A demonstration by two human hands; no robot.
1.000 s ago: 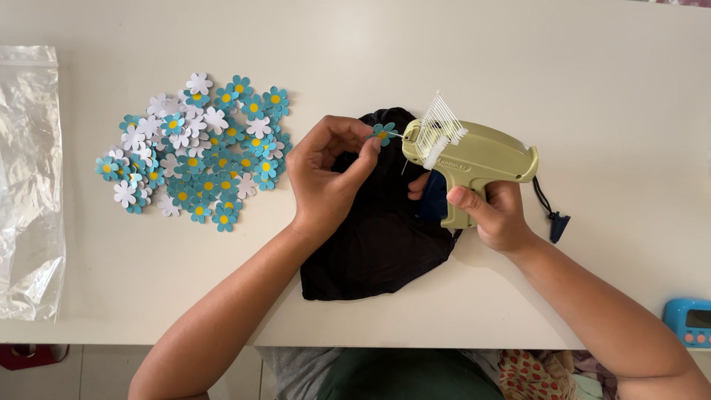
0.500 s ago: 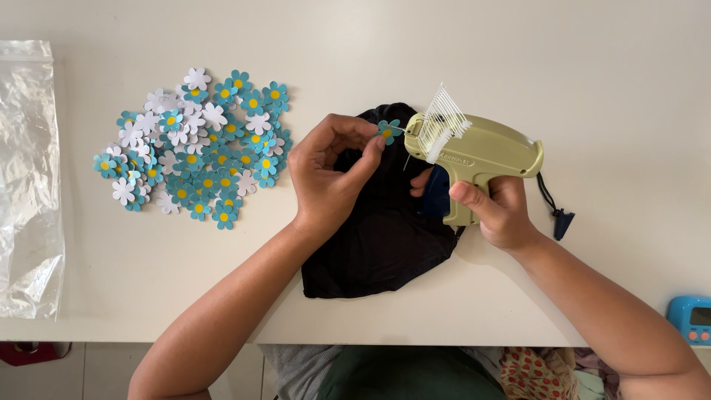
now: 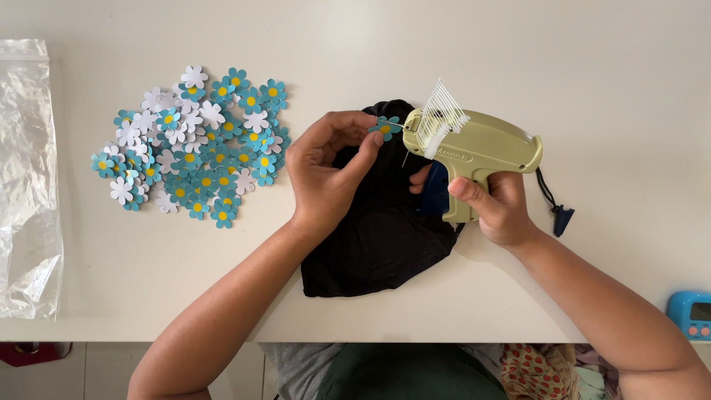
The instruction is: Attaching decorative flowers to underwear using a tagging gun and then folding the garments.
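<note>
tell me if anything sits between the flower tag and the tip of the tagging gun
Nothing visible does. The left hand pinches the flower tag right at the tagging gun needle, over the black cloth; the right hand grips the handle.

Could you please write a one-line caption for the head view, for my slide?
Left hand pinches a teal paper flower at the needle of a tagging gun held in the right hand, over black cloth.

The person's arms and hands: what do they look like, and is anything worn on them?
Both arms are bare from the bottom edge of the picture up to the fingers. No sleeves, gloves, rings, watch or bracelets show on the left hand or the right hand. The fingernails look short and plain, without polish.
</note>
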